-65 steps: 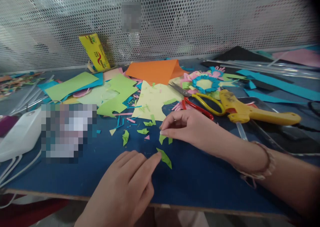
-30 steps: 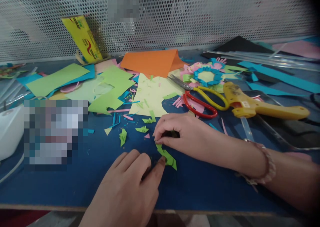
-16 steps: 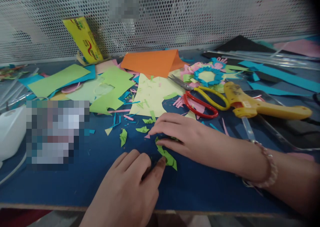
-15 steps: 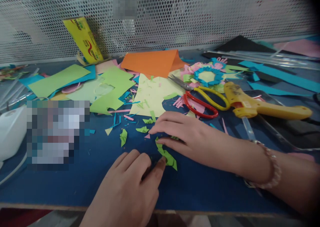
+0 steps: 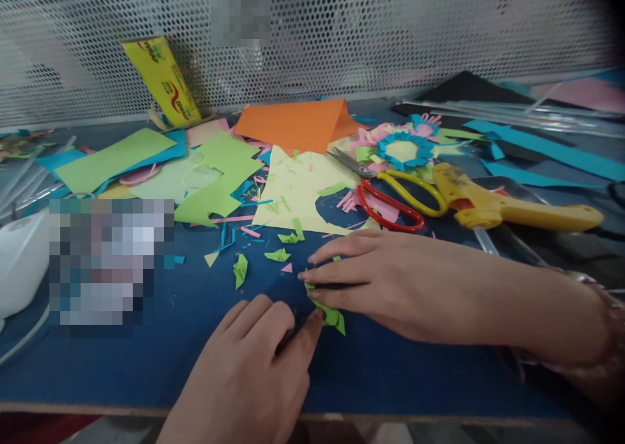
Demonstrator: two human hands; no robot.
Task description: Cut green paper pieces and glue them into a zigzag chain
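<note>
My left hand [image 5: 249, 366] rests low in the middle with most fingers curled in. One finger reaches out and presses on a strip of folded green paper [image 5: 334, 320] lying on the table. From the right comes my right hand [image 5: 381, 281], palm down, its fingers stretched out over the upper end of that strip and partly hiding it. Beyond the hands lie small folded green paper pieces, among them one on the left [image 5: 240, 271] and one in the middle [image 5: 278, 255]. A tiny pink paper triangle [image 5: 287, 268] sits near my right fingertips.
Scissors with red and yellow handles [image 5: 393, 200] lie open-bladed beyond my right hand, beside a yellow glue gun [image 5: 517, 206]. Behind are orange paper [image 5: 293, 125], green sheets [image 5: 219, 170], a blue-edged paper flower [image 5: 404, 150] and a yellow box [image 5: 163, 83] against a perforated panel [image 5: 312, 34].
My right hand has moved slightly down and toward me, its fingers now covering the strip's upper part; its forearm shows farther in from the right. My left hand stays almost still.
</note>
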